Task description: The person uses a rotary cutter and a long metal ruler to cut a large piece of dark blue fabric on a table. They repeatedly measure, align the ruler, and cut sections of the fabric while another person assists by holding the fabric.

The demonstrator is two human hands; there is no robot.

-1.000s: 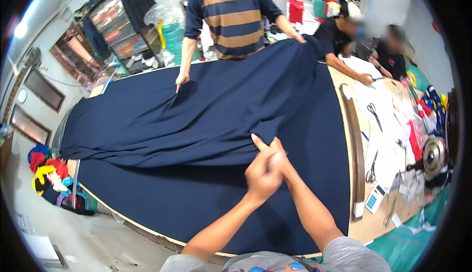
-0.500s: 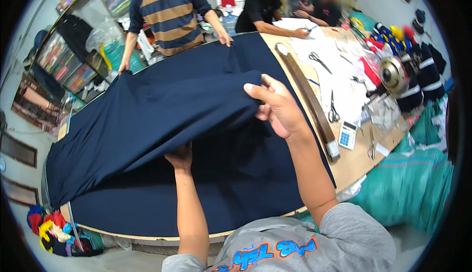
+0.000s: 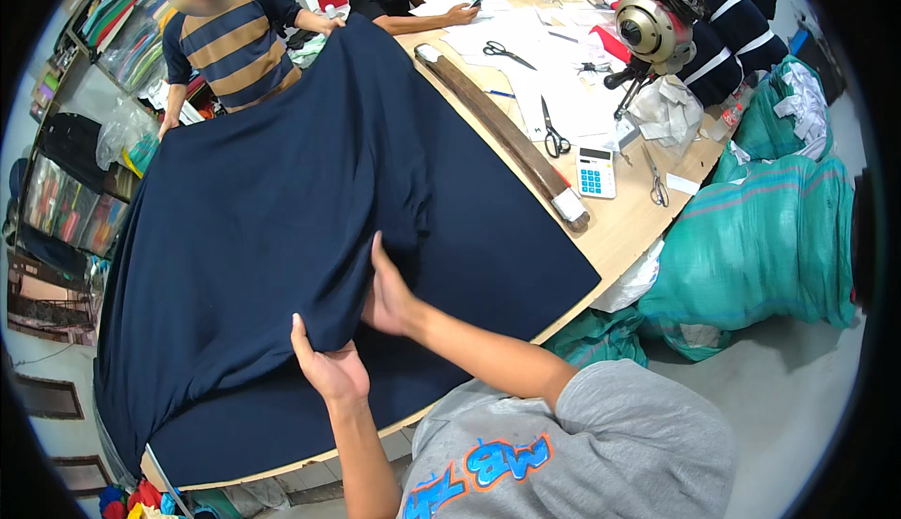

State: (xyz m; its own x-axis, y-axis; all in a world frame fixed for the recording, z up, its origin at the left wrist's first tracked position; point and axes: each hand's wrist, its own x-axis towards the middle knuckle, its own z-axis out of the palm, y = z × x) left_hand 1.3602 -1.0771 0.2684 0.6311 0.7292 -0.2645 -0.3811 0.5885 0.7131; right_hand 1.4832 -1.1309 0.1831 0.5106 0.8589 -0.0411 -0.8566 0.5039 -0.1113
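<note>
A large sheet of navy fabric (image 3: pixel 244 228) is lifted in loose folds over more navy cloth (image 3: pixel 507 247) lying flat on the table. My left hand (image 3: pixel 335 369) is closed on the near edge of the raised sheet, thumb on top and the other fingers underneath. Just to the right and a little farther in, my right hand (image 3: pixel 389 296) grips the same edge, its thumb up and its fingertips hidden behind the cloth. Across the table, a person in a striped shirt (image 3: pixel 235 45) holds up the far edge with both hands.
A long brown wooden bar (image 3: pixel 502 139) lies beside the cloth. Past it are black scissors (image 3: pixel 554 129), a calculator (image 3: pixel 595 174), white paper (image 3: pixel 511 78) and a round-headed cutting machine (image 3: pixel 648 31). Green sacks (image 3: pixel 751 247) stand at the right, and two more people sit at the back.
My right hand has come left and nearer, close to my left hand, bringing the fabric edge along. The person opposite has raised the far edge higher. The view has swung to the right.
</note>
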